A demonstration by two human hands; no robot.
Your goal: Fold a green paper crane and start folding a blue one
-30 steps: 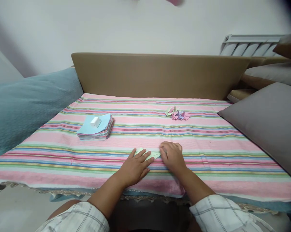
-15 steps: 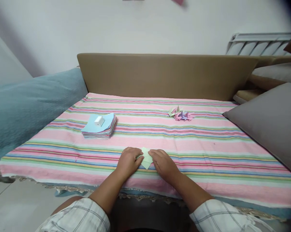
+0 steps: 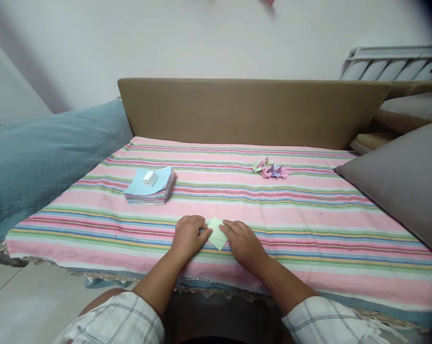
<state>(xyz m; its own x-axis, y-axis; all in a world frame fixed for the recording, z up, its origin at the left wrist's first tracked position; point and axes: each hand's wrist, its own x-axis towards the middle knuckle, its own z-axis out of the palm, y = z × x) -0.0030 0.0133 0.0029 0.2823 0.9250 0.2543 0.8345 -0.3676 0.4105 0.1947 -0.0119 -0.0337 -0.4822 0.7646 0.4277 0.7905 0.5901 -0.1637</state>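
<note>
A small pale green folded paper (image 3: 218,233) lies on the striped cloth (image 3: 309,224) near the front edge. My left hand (image 3: 189,235) grips its left corner with curled fingers. My right hand (image 3: 243,241) presses on its right side, fingertips on the paper. Both hands touch the paper, which shows as a diamond shape between them.
A stack of coloured paper squares (image 3: 151,187) with a small white block (image 3: 150,178) on top sits at the left. Several folded paper figures (image 3: 271,169) lie at the back right. A teal cushion (image 3: 40,157) borders the left, a grey pillow (image 3: 405,177) the right.
A second ago my left hand lay flat and spread on the paper; now its fingers are curled at the paper's left corner. The paper now shows as a diamond between closer hands.
</note>
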